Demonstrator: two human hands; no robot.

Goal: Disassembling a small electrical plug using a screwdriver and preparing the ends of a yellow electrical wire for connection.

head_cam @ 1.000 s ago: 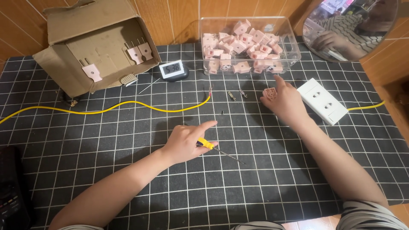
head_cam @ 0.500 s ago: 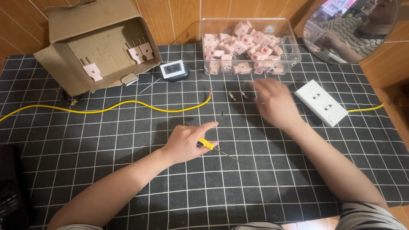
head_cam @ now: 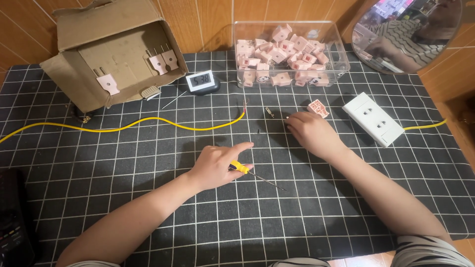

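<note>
- The desk (head_cam: 123, 207), under a black cloth with a white grid, fills the frame.
- A cardboard box (head_cam: 111, 49) lies open at upper left; a clear tub (head_cam: 341, 59) of pink plugs stands at upper centre.
- A yellow wire (head_cam: 148, 123) runs from the left edge to mid-frame.
- The left hand (head_cam: 217, 165), centre, closes its fingers on the screwdriver (head_cam: 247, 170).
- The right hand (head_cam: 309, 133) rests palm down, fingers curled on the cloth; whether they grip anything, I cannot tell.
- The screwdriver's long axis slants; its yellow handle sits upper left, the shaft tip points lower right.
</note>
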